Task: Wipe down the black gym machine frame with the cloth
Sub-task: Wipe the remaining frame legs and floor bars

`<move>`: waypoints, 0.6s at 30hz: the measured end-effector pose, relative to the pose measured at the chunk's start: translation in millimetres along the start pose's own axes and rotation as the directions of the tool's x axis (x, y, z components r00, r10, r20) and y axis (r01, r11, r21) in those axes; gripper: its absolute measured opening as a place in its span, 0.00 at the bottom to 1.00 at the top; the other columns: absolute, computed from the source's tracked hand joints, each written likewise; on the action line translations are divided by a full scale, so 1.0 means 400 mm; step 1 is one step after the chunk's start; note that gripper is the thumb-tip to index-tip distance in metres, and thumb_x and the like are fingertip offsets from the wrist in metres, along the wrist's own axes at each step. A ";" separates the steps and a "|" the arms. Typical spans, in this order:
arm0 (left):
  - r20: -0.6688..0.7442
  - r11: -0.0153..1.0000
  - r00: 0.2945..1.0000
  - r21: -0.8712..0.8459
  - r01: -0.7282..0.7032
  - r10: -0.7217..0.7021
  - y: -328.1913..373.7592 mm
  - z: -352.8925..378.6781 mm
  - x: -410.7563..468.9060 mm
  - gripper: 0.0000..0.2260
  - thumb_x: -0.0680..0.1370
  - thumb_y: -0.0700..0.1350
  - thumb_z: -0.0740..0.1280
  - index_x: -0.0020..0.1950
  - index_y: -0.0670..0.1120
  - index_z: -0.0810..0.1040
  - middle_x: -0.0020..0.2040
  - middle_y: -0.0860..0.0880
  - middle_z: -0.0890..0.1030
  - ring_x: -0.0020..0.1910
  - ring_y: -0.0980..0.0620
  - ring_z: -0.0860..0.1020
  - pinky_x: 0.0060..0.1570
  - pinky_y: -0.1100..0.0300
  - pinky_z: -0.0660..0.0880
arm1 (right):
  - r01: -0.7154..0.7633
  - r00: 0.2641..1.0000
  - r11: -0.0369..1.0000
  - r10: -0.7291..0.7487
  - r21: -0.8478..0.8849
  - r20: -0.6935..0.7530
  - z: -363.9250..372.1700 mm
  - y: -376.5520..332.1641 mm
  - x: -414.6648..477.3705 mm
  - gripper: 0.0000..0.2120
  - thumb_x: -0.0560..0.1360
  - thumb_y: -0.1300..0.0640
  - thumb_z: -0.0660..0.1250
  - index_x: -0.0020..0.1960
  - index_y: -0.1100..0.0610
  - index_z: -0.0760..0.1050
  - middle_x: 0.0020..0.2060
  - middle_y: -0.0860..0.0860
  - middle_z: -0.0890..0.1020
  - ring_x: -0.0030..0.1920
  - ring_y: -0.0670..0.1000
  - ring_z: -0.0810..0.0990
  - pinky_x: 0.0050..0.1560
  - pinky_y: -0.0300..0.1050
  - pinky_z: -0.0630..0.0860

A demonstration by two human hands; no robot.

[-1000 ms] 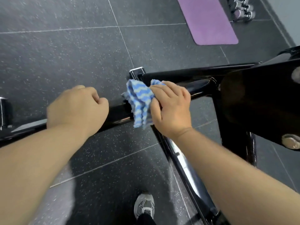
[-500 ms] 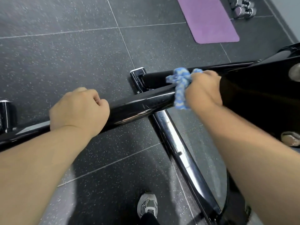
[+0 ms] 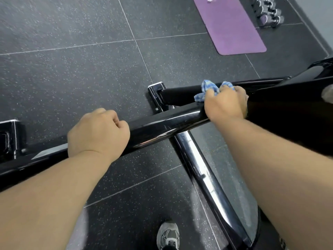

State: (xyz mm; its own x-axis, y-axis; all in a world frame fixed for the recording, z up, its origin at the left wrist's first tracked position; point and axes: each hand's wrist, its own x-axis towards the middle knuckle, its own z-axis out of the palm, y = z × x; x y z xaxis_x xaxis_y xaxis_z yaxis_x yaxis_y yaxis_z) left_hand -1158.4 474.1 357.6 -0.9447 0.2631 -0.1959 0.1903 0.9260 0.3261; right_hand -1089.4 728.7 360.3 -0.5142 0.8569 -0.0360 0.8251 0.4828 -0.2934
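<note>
Listing what I find in the head view, item by item.

Cloth [image 3: 207, 89]: blue and white, bunched. It sits on top of the frame's [image 3: 162, 126] upper crossbar, near the bar's right end, just beside a large black panel [image 3: 292, 112]. Two tufts stick out beyond the knuckles; the rest is hidden under the palm.

Right hand [image 3: 226, 103]: grip closed over the cloth, pressing it down on the bar. I judge the bunching gives a thick pad that wraps the rounded tube rather than skating across it.

Left hand [image 3: 98, 131]: grip curled over the same bar, well left of the cloth, holding nothing else. I take it as a brace that steadies the person leaning over the machine and leaves the wiping lane free.

Frame: glossy black tube running left to right, crossing above a shiny lower rail [image 3: 198, 159] that runs towards the shoe [image 3: 168, 235].

Floor [image 3: 72, 78]: dark speckled tiles. A purple mat [image 3: 230, 27] and dumbbells [image 3: 268, 13] lie well apart from the machine, top right.

Progress, my estimate: wiping is under way at the bar's right end; the lower rail and the left end likely remain.
</note>
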 end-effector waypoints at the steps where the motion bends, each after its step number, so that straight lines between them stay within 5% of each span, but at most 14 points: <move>1: 0.001 1.000 1.000 -0.001 -0.001 0.001 0.000 0.001 0.000 0.10 0.75 0.48 0.56 0.37 0.50 0.73 0.41 0.53 0.72 0.43 0.48 0.69 0.40 0.56 0.64 | -0.019 1.000 1.000 0.019 -0.019 0.005 -0.004 -0.010 -0.016 0.16 0.78 0.48 0.58 0.53 0.57 0.78 0.64 0.52 0.71 0.55 0.50 0.68 0.50 0.39 0.60; 4: 0.002 1.000 1.000 -0.008 -0.006 0.006 -0.001 0.003 0.003 0.10 0.75 0.47 0.56 0.36 0.49 0.73 0.41 0.53 0.72 0.43 0.48 0.69 0.39 0.56 0.64 | 0.248 0.966 0.938 -0.257 -0.243 -0.006 0.025 -0.039 -0.066 0.23 0.76 0.47 0.50 0.47 0.58 0.81 0.53 0.58 0.80 0.56 0.58 0.74 0.56 0.47 0.65; 8: 0.007 1.000 1.000 -0.011 -0.003 0.003 -0.004 -0.002 -0.003 0.10 0.75 0.47 0.56 0.36 0.49 0.73 0.41 0.53 0.73 0.44 0.48 0.69 0.40 0.57 0.65 | 0.657 0.748 0.753 -0.647 -0.028 0.145 0.044 -0.057 -0.143 0.14 0.70 0.47 0.48 0.30 0.51 0.63 0.30 0.48 0.73 0.38 0.53 0.70 0.43 0.45 0.59; 9: 0.006 1.000 1.000 -0.010 -0.002 0.002 -0.006 -0.003 -0.001 0.10 0.75 0.47 0.56 0.36 0.49 0.73 0.40 0.53 0.73 0.44 0.49 0.69 0.40 0.57 0.65 | 0.669 0.739 0.741 -0.654 -0.059 0.165 0.029 -0.051 -0.123 0.14 0.70 0.48 0.48 0.30 0.52 0.63 0.30 0.48 0.72 0.38 0.54 0.71 0.42 0.46 0.59; 11: 0.003 1.000 1.000 -0.004 -0.003 0.003 -0.007 -0.004 0.000 0.10 0.75 0.48 0.56 0.36 0.50 0.72 0.40 0.53 0.72 0.43 0.49 0.69 0.40 0.57 0.65 | 0.541 0.841 0.801 -0.513 -0.257 0.172 -0.011 -0.031 -0.050 0.17 0.74 0.49 0.49 0.35 0.54 0.71 0.36 0.54 0.79 0.45 0.59 0.77 0.47 0.49 0.66; 14: -0.018 1.000 1.000 -0.013 -0.011 0.011 -0.005 -0.002 0.003 0.10 0.76 0.48 0.56 0.36 0.50 0.72 0.40 0.54 0.72 0.43 0.49 0.69 0.40 0.56 0.65 | 0.168 0.972 0.891 -0.077 -0.423 0.223 -0.042 -0.054 0.024 0.16 0.78 0.50 0.53 0.40 0.57 0.73 0.48 0.56 0.80 0.56 0.58 0.73 0.57 0.51 0.63; 16: -0.024 1.000 1.000 -0.017 -0.003 0.003 -0.008 0.000 0.005 0.11 0.76 0.47 0.56 0.36 0.50 0.72 0.40 0.53 0.72 0.43 0.49 0.69 0.40 0.56 0.65 | 0.213 0.946 0.891 -0.085 -0.401 0.314 -0.009 -0.113 -0.001 0.19 0.77 0.47 0.52 0.47 0.57 0.76 0.53 0.56 0.80 0.59 0.58 0.72 0.60 0.52 0.62; 18: -0.020 1.000 1.000 -0.012 -0.012 0.012 -0.006 0.002 0.002 0.11 0.76 0.47 0.56 0.35 0.50 0.72 0.40 0.53 0.72 0.42 0.48 0.69 0.40 0.55 0.65 | 0.417 0.878 0.871 -0.311 -0.262 0.363 0.038 -0.139 -0.076 0.19 0.77 0.47 0.51 0.49 0.54 0.79 0.52 0.55 0.81 0.58 0.58 0.74 0.58 0.51 0.62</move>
State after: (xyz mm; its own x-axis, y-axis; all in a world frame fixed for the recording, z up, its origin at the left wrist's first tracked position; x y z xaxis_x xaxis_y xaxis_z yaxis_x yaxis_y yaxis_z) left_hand -1159.5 472.3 355.7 -0.9475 0.2684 -0.1738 0.1982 0.9195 0.3393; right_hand -1123.2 672.9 363.2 -0.7932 0.5371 -0.2870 0.5655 0.8245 -0.0200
